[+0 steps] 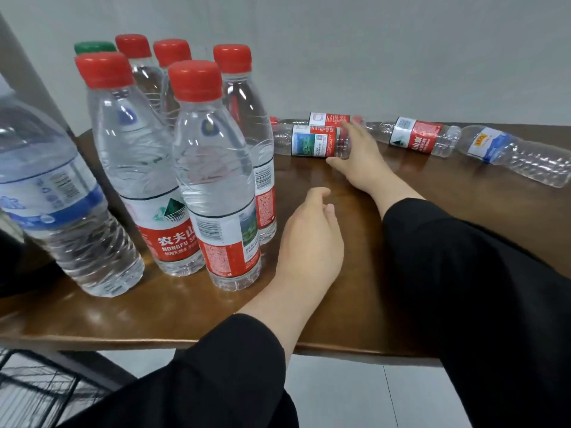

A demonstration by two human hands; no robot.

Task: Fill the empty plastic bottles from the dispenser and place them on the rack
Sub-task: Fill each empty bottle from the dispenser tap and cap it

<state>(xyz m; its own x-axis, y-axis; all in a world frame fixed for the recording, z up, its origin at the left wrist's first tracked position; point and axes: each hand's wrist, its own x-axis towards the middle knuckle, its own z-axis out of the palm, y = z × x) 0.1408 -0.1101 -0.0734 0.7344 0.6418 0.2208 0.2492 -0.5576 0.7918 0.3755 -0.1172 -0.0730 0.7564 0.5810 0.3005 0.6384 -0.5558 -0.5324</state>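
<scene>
While the left hand (309, 239) hangs loosely curled, holding nothing, the right hand (358, 156) curls round a lying empty bottle (312, 141). Capped bottles (213, 180) stand nearby.

red caps (195, 80), brown table (309, 177), black sleeves (463, 257)

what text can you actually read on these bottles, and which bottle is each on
"农夫山" over "NONGFU S", cut off by the bottle in front: red label of the standing bottle.
Lying bottle: white characters on its red label, too blurred to read.
Blue-label lying bottle: yellow logo, unreadable.
Bottle by the right hand, bottle: fine print too small.
</scene>
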